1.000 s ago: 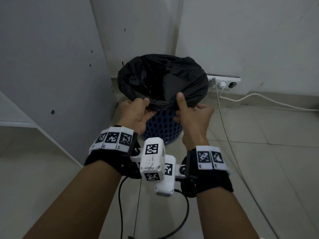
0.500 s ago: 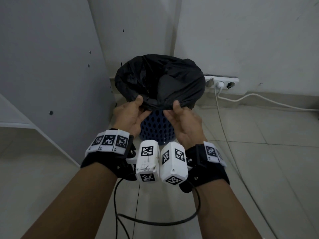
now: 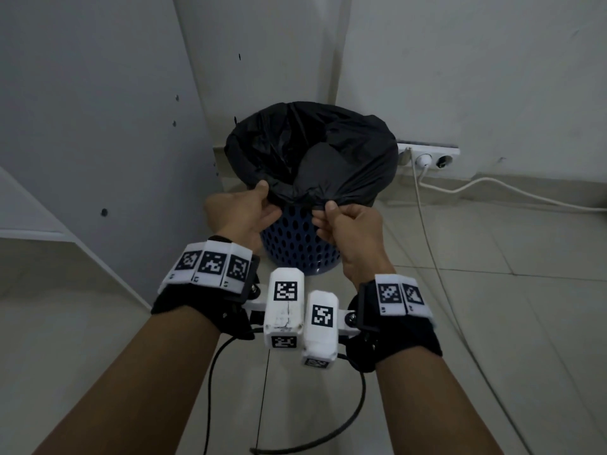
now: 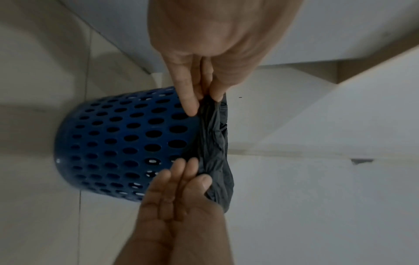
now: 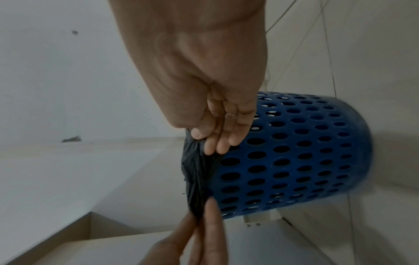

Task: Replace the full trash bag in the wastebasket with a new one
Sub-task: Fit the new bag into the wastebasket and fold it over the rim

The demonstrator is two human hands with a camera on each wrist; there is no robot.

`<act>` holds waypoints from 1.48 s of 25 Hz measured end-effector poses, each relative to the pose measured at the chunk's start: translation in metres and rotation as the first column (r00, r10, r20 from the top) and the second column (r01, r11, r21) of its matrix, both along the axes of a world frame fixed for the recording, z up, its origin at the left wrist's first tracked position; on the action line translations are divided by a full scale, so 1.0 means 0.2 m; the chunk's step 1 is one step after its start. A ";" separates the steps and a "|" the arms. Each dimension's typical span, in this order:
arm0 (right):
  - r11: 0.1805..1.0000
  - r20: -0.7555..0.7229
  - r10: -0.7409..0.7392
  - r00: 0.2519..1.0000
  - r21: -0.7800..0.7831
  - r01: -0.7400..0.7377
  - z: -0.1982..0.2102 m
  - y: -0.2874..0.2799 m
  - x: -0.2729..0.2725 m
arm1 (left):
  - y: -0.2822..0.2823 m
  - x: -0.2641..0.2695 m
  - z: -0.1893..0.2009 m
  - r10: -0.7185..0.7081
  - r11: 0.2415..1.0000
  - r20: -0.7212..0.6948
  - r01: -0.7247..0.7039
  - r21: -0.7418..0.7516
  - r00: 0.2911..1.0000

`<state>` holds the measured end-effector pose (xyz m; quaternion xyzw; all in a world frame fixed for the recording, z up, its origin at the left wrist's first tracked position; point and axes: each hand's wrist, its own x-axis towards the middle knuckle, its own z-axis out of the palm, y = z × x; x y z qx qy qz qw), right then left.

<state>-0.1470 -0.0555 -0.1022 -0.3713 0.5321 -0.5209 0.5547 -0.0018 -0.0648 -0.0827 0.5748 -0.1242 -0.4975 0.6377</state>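
A blue perforated wastebasket [image 3: 295, 247] stands on the floor in a corner, lined with a black trash bag [image 3: 348, 149] folded over its rim. My left hand [image 3: 267, 198] pinches the near edge of the bag between thumb and fingers. My right hand [image 3: 325, 213] pinches the same edge just to the right. In the left wrist view the left hand [image 4: 211, 97] grips gathered black film at the rim of the basket [image 4: 118, 139]. In the right wrist view the right hand [image 5: 204, 143] holds the bag [image 5: 197, 179] against the basket [image 5: 294, 152]. The bag's contents are hidden.
A white cabinet panel [image 3: 98, 126] stands close on the left, with walls behind. A wall socket strip [image 3: 427, 156] with a white plug and cable [image 3: 492, 185] sits to the right of the basket. Tiled floor [image 3: 492, 290] spreads right. A black cable [image 3: 328, 438] hangs under my wrists.
Both hands have moved closer together on the bag's near edge. The right thumb has come down from the rim's top into a pinch, gathering the film between the hands.
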 end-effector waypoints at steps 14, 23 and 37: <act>0.993 0.007 0.082 0.997 -0.084 -0.081 -0.07 0.03 0.02 | 0.03 -0.10 0.05 0.010 0.997 -0.022 -0.012 -0.078 1.000; 0.926 -0.522 -0.200 0.829 -0.376 -0.013 0.05 0.02 -0.05 | 0.01 -0.11 0.02 0.032 0.994 -0.050 -0.037 -0.105 0.998; 0.733 -0.861 -0.097 0.499 -0.401 -0.550 0.14 -0.14 -0.22 | 0.00 -0.08 0.03 0.003 0.997 -0.085 -0.010 -0.081 0.996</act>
